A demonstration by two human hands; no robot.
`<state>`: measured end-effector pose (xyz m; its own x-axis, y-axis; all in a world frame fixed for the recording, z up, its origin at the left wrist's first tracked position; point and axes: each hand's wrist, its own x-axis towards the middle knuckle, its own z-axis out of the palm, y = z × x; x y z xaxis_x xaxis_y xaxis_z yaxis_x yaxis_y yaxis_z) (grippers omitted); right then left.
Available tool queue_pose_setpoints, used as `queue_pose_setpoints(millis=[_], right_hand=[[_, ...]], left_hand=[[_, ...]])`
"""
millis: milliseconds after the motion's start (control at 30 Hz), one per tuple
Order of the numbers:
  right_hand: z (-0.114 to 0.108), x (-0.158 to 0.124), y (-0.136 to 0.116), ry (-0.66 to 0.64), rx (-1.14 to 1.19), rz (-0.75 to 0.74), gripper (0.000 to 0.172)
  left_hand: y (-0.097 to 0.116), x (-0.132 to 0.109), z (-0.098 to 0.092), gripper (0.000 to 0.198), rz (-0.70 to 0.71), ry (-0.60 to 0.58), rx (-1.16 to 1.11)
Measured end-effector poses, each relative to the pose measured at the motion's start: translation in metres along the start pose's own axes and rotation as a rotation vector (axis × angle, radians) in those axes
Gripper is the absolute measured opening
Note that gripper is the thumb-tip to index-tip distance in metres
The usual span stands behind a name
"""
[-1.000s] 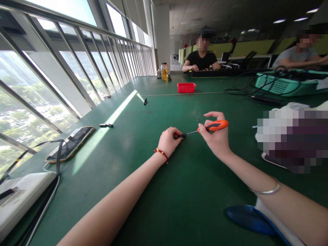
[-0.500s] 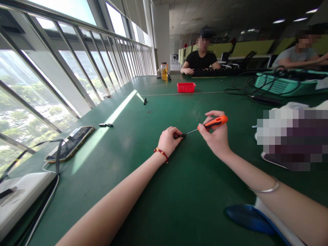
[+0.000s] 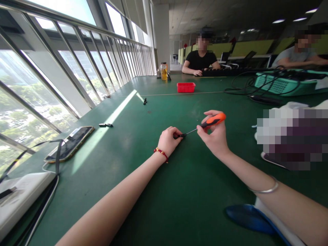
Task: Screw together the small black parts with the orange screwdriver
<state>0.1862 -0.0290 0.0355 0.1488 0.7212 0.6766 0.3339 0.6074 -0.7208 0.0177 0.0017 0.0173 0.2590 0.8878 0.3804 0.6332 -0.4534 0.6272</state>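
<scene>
Between the fingertips of my left hand (image 3: 169,139) is a small black part (image 3: 182,135), held down at the green table (image 3: 164,191); the fingers cover some of it. My right hand (image 3: 215,135) grips an orange and black screwdriver (image 3: 214,119) by its handle, thumb and fingers closed around it. The thin metal shaft slants down to the left, and its tip meets the right end of the black part. Further left lies a similar small black piece (image 3: 106,125), and another black piece (image 3: 145,101) lies farther back.
A red tray (image 3: 186,87) and a jar of yellow liquid (image 3: 164,71) stand at the back. On the left are a phone (image 3: 70,143), cables and a white box (image 3: 24,191). A teal basket (image 3: 284,83) with cables sits at right. Two people sit beyond.
The screwdriver handle and my right hand have shifted slightly left, and the handle looks turned. My left hand stays put. The person across has moved a hand along the table.
</scene>
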Motion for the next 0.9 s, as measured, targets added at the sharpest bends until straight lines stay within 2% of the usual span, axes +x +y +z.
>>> queue_pose_setpoints(millis=[67, 133, 267, 333, 467, 533, 600, 733, 800, 900], right_hand=[[0.0000, 0.0006, 0.0015, 0.035, -0.019, -0.025, 0.034], [-0.0001, 0.0008, -0.0003, 0.031, -0.050, -0.024, 0.024], [-0.0002, -0.0003, -0.0067, -0.063, -0.061, 0.045, 0.012], [-0.0002, -0.0006, -0.0064, -0.069, -0.051, 0.052, 0.014], [0.0001, 0.0003, 0.0003, 0.016, -0.010, 0.016, 0.033], [0.0002, 0.0009, 0.0019, 0.050, -0.025, -0.001, 0.032], [0.0002, 0.0009, 0.0004, 0.053, -0.063, 0.003, 0.024], [0.0000, -0.0002, -0.0052, -0.035, -0.069, 0.063, 0.012], [0.0000, -0.0005, -0.0052, -0.062, -0.053, 0.059, 0.013], [0.0000, 0.0003, -0.0013, -0.015, -0.038, 0.004, 0.026]], left_hand=[[0.0003, 0.0000, -0.0002, 0.005, -0.002, -0.002, 0.000], [0.0003, -0.0001, -0.0001, 0.005, -0.006, -0.004, -0.001], [0.0001, -0.0005, 0.0008, 0.005, -0.004, 0.000, -0.001], [0.0001, -0.0007, 0.0011, 0.004, -0.004, 0.002, -0.002], [0.0004, -0.0007, 0.0010, 0.005, -0.005, 0.003, -0.007], [0.0002, -0.0005, 0.0009, 0.005, -0.007, 0.001, -0.008], [-0.0002, -0.0002, 0.0009, 0.005, -0.009, -0.001, -0.009], [-0.0004, 0.0001, 0.0009, 0.005, -0.007, 0.000, -0.013], [0.0000, 0.0001, 0.0007, 0.005, -0.008, 0.000, -0.015], [0.0003, -0.0002, 0.0007, 0.005, -0.010, 0.001, -0.012]])
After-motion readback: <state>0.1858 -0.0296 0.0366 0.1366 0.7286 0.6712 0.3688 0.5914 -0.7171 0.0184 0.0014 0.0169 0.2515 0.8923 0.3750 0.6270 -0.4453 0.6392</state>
